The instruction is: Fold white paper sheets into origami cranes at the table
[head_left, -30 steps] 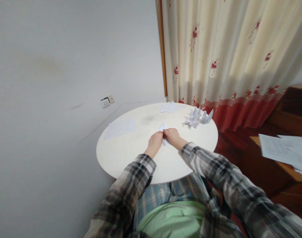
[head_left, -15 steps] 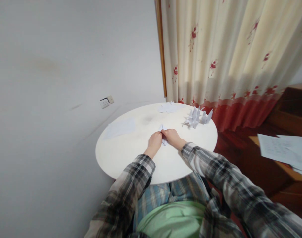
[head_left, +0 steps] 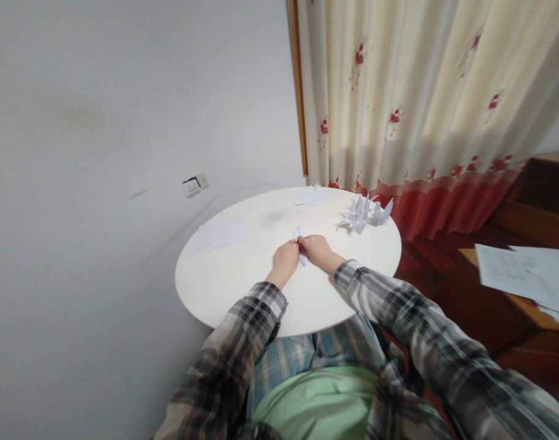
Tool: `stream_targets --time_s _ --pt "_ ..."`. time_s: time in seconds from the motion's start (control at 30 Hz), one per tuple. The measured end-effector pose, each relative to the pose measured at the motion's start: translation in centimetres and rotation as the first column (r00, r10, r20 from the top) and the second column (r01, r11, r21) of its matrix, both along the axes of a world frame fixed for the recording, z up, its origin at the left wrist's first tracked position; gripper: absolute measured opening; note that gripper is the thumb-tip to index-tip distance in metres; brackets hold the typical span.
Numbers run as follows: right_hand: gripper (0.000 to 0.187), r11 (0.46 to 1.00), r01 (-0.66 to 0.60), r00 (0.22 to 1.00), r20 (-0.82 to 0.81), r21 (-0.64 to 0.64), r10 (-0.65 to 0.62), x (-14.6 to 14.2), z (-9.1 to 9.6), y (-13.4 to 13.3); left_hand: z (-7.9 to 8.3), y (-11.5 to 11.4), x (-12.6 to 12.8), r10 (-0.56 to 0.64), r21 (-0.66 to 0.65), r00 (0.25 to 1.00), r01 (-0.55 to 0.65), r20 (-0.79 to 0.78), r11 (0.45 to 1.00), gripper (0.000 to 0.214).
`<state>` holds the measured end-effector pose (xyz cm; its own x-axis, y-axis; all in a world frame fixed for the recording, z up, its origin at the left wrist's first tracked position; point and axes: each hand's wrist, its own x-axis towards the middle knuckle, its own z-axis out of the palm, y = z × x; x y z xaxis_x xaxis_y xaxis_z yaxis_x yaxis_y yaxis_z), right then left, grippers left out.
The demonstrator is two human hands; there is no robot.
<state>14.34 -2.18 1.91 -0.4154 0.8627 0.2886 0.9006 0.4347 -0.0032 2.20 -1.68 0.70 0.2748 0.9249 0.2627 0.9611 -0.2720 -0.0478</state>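
Observation:
A small piece of folded white paper [head_left: 302, 259] lies on the round white table [head_left: 242, 281], under and between my two hands. My left hand [head_left: 286, 259] is closed, its fingertips pressed on the paper's left side. From the right, my right hand [head_left: 316, 249] pinches the same paper, and the thumbs and fingers of both hands meet at its middle. The paper's pointed tip shows beyond the fingers and its lower point shows on the near side. The fingers hide the rest of its folds.
Several folded paper cranes [head_left: 358, 215] stand at the table's right rim. Flat white sheets [head_left: 222, 233] lie at the left, and more paper pieces [head_left: 310, 195] at the back. A wall and a curtain [head_left: 380, 110] border the table. Written papers [head_left: 517, 272] rest on wooden furniture at right.
The whole view has shifted up very slightly. Both hands keep their hold on the folded paper, with hardly any visible finger movement.

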Motion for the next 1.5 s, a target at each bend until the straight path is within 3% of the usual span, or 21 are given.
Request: stream_targets --time_s 0.5,0.87,1.23,1.5 --pt "0.023 0.988 0.155 0.986 0.064 -0.008 -0.155 -0.5 0.5 -0.6 0.3 -0.5 0.4 0.005 -0.011 0.996 -0.006 -0.089 1.0 0.033" --pt "0.022 0.998 0.062 0.994 0.096 -0.012 -0.061 -0.5 0.3 -0.5 0.4 -0.8 0.5 -0.039 0.009 0.993 0.041 -0.114 0.999 0.034" --pt "0.024 1.0 -0.014 0.997 0.077 0.006 0.013 0.3 -0.6 -0.6 -0.5 -0.1 0.1 -0.116 0.015 0.982 0.12 -0.149 0.993 0.032" --pt "0.023 0.998 0.057 0.998 0.031 0.006 -0.058 -0.1 -0.5 -0.8 -0.2 -0.4 0.2 -0.083 0.001 0.987 0.084 -0.138 0.997 0.034"
